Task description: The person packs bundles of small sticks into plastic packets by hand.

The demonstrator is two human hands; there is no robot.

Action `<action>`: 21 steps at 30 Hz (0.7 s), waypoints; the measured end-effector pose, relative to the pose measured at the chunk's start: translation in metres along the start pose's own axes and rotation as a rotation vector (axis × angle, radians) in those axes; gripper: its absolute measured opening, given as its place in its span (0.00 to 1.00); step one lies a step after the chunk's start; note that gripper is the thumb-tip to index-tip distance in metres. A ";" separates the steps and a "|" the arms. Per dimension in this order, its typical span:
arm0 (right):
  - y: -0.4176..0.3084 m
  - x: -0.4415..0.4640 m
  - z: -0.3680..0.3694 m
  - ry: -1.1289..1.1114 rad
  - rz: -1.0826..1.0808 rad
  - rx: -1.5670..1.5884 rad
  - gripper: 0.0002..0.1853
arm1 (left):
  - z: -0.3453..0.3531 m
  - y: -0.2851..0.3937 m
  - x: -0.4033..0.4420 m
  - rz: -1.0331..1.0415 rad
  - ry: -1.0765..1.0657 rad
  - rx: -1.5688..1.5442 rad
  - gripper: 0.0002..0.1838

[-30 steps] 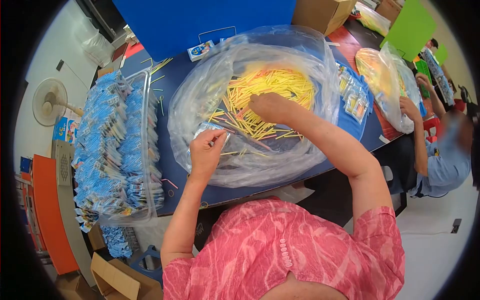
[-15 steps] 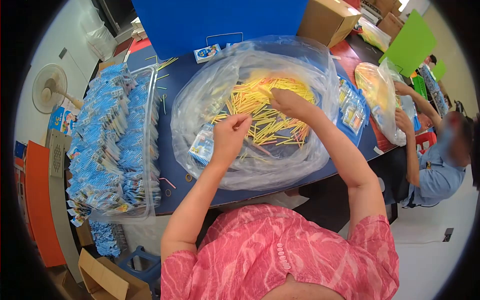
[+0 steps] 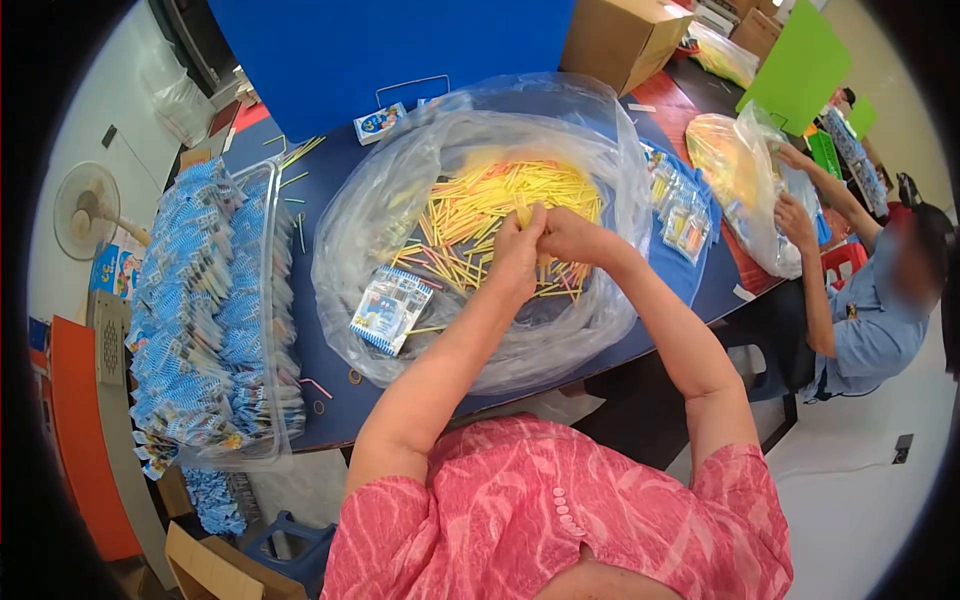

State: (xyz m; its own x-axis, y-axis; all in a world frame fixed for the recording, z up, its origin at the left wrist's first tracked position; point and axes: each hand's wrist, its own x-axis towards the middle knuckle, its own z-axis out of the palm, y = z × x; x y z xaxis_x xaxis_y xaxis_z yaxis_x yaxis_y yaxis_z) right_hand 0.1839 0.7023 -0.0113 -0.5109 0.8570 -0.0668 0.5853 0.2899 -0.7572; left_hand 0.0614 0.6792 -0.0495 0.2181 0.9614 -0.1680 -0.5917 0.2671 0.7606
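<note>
Presently, I have two bare hands meeting over the straws, catalogued from the fingers outward.

Left hand: raised, thumb and fingers pinched on yellow straw ends, which poke up past the tips.

Right hand: fingers curled in, against or just beside the left fingertips; I cannot make out whether they grip the same straws, as the knuckles hide the contact.

Straw pile: mostly yellow, some pink or orange; loose, in a heap below and beyond the fingers.

Plastic bag: clear, its wide rolled rim circling the pile and lying under both hands.

Packet: blue and white, one, flat, to the left of the fingers and nearer the body, inside the rim.

Tub: clear, well left of the fingers, crammed with blue packets in two rows.

Pink straw: one, bent, between tub and bag, on the blue table.

Small box: beyond the fingers and to the left, at the foot of a blue panel.

Filled packets: several, right of the fingers, outside the bag.

Co-worker: blue shirt, far right of the fingers, both hands at another bag.
</note>
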 end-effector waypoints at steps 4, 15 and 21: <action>-0.012 -0.002 0.006 0.036 0.064 0.063 0.12 | -0.004 -0.005 0.004 0.080 0.018 -0.086 0.12; -0.043 -0.013 -0.005 0.272 0.147 0.252 0.14 | -0.020 0.025 -0.003 -0.136 0.151 -0.135 0.13; -0.033 -0.009 -0.014 0.344 -0.300 -0.176 0.32 | -0.031 0.037 -0.004 -0.224 0.075 -0.259 0.16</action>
State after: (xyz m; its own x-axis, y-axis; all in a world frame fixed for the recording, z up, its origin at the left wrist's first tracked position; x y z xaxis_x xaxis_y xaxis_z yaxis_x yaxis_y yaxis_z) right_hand 0.1780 0.6912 0.0235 -0.4530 0.8072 0.3785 0.5570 0.5877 -0.5868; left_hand 0.0145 0.6875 -0.0406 0.3125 0.8768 -0.3655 -0.7150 0.4704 0.5172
